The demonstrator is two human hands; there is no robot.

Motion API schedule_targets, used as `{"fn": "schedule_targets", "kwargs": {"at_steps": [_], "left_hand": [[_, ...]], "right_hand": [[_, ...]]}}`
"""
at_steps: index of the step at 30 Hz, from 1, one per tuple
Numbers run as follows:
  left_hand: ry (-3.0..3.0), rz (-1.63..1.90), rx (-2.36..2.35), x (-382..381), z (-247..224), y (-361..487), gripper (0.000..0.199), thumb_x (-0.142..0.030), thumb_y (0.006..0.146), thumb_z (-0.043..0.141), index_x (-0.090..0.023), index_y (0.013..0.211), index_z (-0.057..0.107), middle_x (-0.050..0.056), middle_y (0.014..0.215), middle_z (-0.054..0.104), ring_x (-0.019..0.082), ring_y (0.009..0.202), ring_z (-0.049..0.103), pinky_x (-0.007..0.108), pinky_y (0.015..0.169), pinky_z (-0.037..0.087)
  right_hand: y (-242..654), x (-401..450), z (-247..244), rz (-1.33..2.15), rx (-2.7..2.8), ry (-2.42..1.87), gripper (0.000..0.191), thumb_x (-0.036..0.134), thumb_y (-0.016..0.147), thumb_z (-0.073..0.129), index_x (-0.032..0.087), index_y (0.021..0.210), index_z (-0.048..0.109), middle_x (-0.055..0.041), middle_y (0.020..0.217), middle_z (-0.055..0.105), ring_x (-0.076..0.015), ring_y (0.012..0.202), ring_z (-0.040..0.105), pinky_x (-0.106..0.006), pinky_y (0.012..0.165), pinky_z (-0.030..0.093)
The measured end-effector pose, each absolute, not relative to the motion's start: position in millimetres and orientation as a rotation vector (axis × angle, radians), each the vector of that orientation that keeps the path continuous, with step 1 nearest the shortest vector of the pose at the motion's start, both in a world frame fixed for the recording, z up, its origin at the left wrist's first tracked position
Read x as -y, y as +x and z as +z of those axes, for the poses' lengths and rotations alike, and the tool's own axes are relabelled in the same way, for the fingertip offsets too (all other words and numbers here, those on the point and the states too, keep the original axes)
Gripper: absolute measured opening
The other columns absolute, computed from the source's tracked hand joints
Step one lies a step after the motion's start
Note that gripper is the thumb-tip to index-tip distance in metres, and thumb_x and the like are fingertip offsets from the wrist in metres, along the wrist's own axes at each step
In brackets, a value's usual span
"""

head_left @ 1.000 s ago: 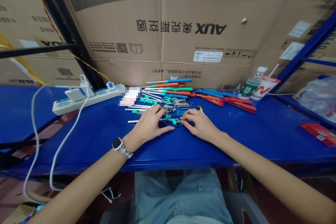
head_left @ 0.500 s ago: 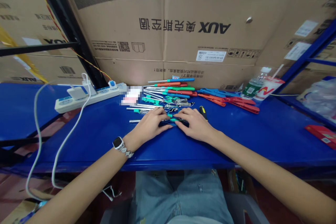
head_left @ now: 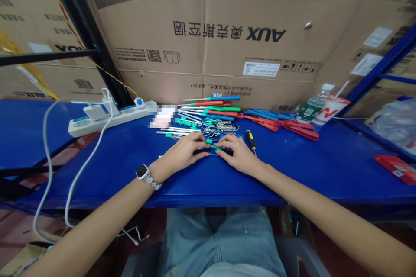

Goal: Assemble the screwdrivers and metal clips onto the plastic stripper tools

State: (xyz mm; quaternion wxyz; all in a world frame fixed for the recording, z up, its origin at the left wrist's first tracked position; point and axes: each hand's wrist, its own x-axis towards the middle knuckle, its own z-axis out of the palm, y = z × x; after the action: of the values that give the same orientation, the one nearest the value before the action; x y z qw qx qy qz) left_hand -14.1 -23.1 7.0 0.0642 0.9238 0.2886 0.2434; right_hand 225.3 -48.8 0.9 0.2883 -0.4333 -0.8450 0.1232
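Observation:
My left hand (head_left: 186, 150) and my right hand (head_left: 239, 152) face each other low over the blue table. Between their fingertips is a small green piece (head_left: 215, 147) with thin blue and dark parts, partly hidden by the fingers. The fingers of both hands are bent and pinched around this piece. Just beyond lie several metal rods (head_left: 178, 130) and a tangle of small green clips and wires (head_left: 216, 126). Screwdrivers with red, green and blue handles (head_left: 225, 109) lie in a pile behind. A yellow and black screwdriver (head_left: 250, 139) is right of my right hand.
A white power strip (head_left: 121, 117) with plugs and white cables lies at left on the blue table (head_left: 308, 173). Blue pliers-like tools (head_left: 271, 114) and red ones (head_left: 299, 129) lie at right, near a bottle (head_left: 311, 110) and a cup (head_left: 329, 110). Cardboard stands behind.
Both hands have shifted slightly left, still around the small green piece. The yellow and black screwdriver now shows more of its shaft. The rod beside my left hand is now mostly hidden.

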Motion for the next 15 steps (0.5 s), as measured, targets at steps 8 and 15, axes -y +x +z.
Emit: {"fn": "schedule_targets", "kwargs": {"at_steps": [8, 15], "left_hand": [[2.886, 0.739, -0.93, 25.1, 8.6, -17.7, 0.025, -0.035, 0.103, 0.055, -0.017, 0.109, 0.072, 0.01, 0.105, 0.062, 0.025, 0.099, 0.062, 0.042, 0.088, 0.056], [2.908, 0.72, -0.952, 24.6, 6.9, -18.6, 0.021, -0.024, 0.103, 0.049, -0.017, 0.107, 0.069, 0.01, 0.108, 0.061, 0.024, 0.099, 0.063, 0.04, 0.087, 0.057]], "right_hand": [[225.8, 46.0, -1.8, 0.303, 2.244, -1.184, 0.019, 0.03, 0.096, 0.066, 0.022, 0.111, 0.074, -0.0094, 0.111, 0.069, -0.0265, 0.109, 0.063, -0.048, 0.097, 0.048], [225.7, 47.6, 0.7, 0.303, 2.245, -1.242, 0.018, 0.028, 0.096, 0.066, 0.021, 0.112, 0.071, -0.0087, 0.111, 0.067, -0.0266, 0.111, 0.062, -0.049, 0.099, 0.045]]}}
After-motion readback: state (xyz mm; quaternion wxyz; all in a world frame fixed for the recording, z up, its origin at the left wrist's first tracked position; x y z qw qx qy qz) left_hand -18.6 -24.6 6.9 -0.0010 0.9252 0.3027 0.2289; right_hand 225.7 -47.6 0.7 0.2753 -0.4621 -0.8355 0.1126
